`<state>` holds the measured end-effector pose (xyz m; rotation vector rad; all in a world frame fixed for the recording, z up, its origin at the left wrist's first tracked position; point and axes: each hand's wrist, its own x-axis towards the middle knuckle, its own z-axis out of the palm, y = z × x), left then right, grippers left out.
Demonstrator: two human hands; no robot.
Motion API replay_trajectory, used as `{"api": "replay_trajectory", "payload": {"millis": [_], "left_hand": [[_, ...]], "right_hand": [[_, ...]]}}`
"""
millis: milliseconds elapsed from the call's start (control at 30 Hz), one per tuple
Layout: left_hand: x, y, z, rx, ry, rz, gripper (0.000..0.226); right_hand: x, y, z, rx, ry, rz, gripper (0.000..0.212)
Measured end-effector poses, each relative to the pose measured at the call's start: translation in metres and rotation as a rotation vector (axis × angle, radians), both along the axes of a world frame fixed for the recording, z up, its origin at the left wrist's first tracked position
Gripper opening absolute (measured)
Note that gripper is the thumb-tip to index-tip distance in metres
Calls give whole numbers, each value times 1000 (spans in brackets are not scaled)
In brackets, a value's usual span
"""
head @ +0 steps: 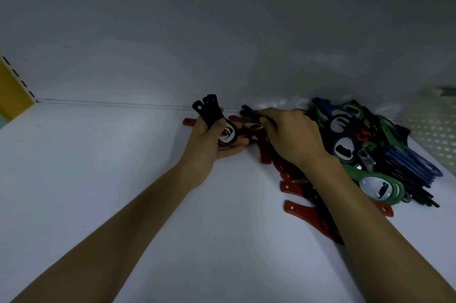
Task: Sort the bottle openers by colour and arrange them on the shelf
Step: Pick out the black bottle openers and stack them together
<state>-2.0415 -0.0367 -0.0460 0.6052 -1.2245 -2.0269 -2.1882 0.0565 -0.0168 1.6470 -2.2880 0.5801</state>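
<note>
Shelf: white, lying under both grips.
Left hand: grip wrapped round a black bunch of openers, handles fanned upward.
Right hand: palm down, grip pinching another black opener.
Red openers: flat on the shelf, beneath the right grip and forearm.
Mixed pile: blue, green and black openers, just right of the right grip.
</note>
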Motion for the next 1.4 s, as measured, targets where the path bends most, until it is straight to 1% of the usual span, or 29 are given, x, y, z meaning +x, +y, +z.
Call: {"api": "replay_trajectory", "payload": {"millis": [200, 267, 333, 400, 433, 500, 567, 600, 633, 667, 733, 767, 867, 900, 933, 1000, 1033, 1067, 1100, 1167, 1200, 1233, 1300, 1367, 1400], "left_hand": [[-2, 2, 1, -138, -107, 14, 37], [-2, 4, 1, -210, -145, 3, 43], [-2, 5, 0, -280, -155, -14, 47], [-2, 7, -1, -352, -137, -54, 47], [-1, 9, 0, -387, -134, -74, 49], [0, 9, 0, -422, -123, -97, 63], [1, 6, -1, -401, -110, -102, 82], [2, 5, -1, -385, -97, -104, 84], [3, 5, -1, -377, -84, -103, 82], [4, 5, -1, -374, -71, -102, 74], [4, 3, 0, -361, -51, -82, 48], [4, 3, 1, -350, -44, -61, 38], [2, 2, 0, -266, -62, 12, 24], [2, 2, -1, -223, -69, 42, 20], [1, 1, -1, -167, -62, 65, 18], [1, -1, 0, -43, -12, 77, 21], [1, -2, 1, 5, 15, 76, 22], [1, -4, 1, 42, 37, 76, 24], [2, -5, 1, 67, 53, 76, 26], [2, -7, 1, 85, 65, 80, 29], [3, -8, 0, 92, 66, 84, 30], [3, -8, 0, 100, 68, 90, 31], [4, -10, 0, 113, 79, 96, 32], [4, -10, 0, 102, 86, 83, 31], [3, -9, 0, 78, 74, 78, 30]], "right_hand": [[12, -2, 4, -295, -136, 14, 21], [19, -5, 5, -339, -105, 48, 18], [27, -7, 4, -342, -64, 74, 16], [37, -8, 2, -335, -113, 103, 15], [42, -9, 2, -334, -197, 139, 16], [48, -9, 3, -320, -452, 230, 20], [48, -10, 7, -283, -683, 300, 22], [48, -10, 9, -260, -764, 317, 23], [48, -10, 10, -238, -837, 331, 24], [48, -10, 11, -219, -920, 346, 24], [52, -10, 11, -219, -1064, 363, 24], [53, -11, 12, -247, -1105, 344, 23], [46, -11, 16, -335, -1188, 242, 22], [39, -11, 17, -337, -1158, 207, 23], [31, -9, 17, -321, -1072, 168, 24], [14, -5, 14, -214, -787, 81, 19], [6, -2, 14, -131, -642, 47, 11], [1, 1, 13, -33, -538, 28, 3], [-3, 4, 14, 79, -465, 18, 18], [-7, 7, 15, 306, -440, 72, 53], [-7, 8, 16, 385, -410, 116, 64], [-4, 8, 16, 428, -359, 155, 69], [-3, 7, 14, 408, -263, 197, 64], [-3, 6, 11, 344, -185, 197, 47], [-3, 5, 9, 309, -116, 194, 38]]}}
